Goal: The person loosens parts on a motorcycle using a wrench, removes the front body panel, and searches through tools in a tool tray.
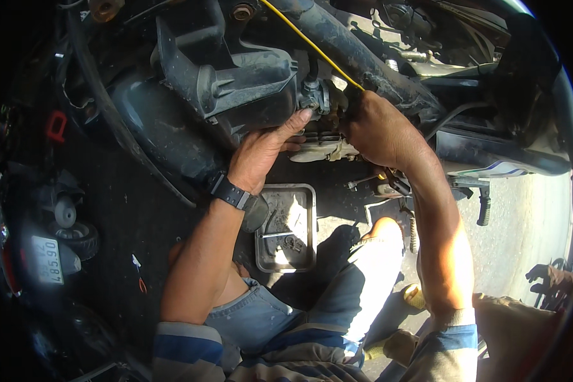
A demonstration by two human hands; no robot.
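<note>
My left hand (261, 153), a dark watch on its wrist, has its thumb stretched up against the lower side of a metal carburetor (313, 99). Its fingers spread below, their tips partly in shadow by a pale metal engine part (325, 150). On the other side of the carburetor, my right hand (383, 130) is closed, knuckles up, and its fingertips are hidden. A yellow cable (305, 39) runs down from the top to that fist; whether the fist grips it I cannot tell. A black plastic airbox (251, 83) sits left of the carburetor.
A metal tray (312, 229) with a tool and small parts stands on the ground between my legs. Frame tubes (356, 48) cross above my right hand. Another motorcycle's wheel (79, 239) stands at the left. A small orange item (142, 285) lies on the floor. Someone's sleeve (512, 325) shows lower right.
</note>
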